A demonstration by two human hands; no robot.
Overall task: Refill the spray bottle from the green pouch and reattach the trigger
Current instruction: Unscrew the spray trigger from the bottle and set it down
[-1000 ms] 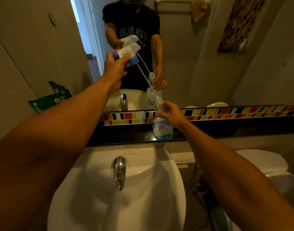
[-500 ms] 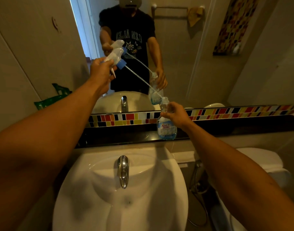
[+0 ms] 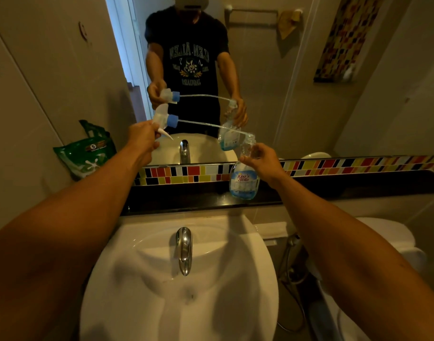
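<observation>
Counting one spray bottle (image 3: 244,180), one trigger (image 3: 164,118) and one green pouch (image 3: 84,153), we see the clear bottle, blue liquid low inside, upright on the black ledge (image 3: 334,187) behind the sink (image 3: 137,279). Our right hand (image 3: 261,159) grips its neck; our left hand (image 3: 142,141) clasps the trigger, now swung lower, tube nearly out.

Dim tiled bathroom; white sink (image 3: 142,303) below mirror (image 3: 297,82); mosaic strip (image 3: 358,164).
</observation>
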